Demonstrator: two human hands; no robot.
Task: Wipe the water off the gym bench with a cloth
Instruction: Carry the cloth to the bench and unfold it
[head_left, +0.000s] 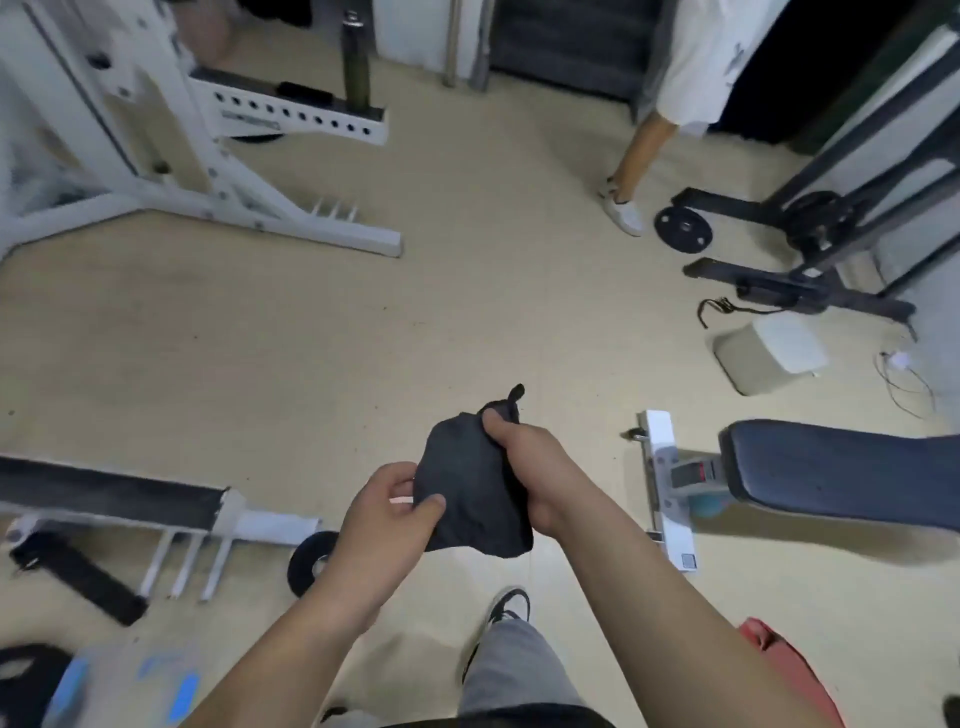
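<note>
– Holding the dark cloth (470, 488) up in front of them, are they?
– Yes, both hands are gripping it. The left hand (387, 514) is pinching its lower left edge, and the right hand (535, 467) is clutching the bunched top.
– And the gym bench (831, 467)?
– It's sitting off to their right, well apart from the cloth. Another person (641, 140) is standing farther back.

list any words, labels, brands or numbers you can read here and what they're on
No text here can be read.
sticker on the white rack: too blurred to read.
square label on the gym bench foot: too small to read.
print on the white shirt: blurred, unreadable.
cloth: no print shows.
</note>
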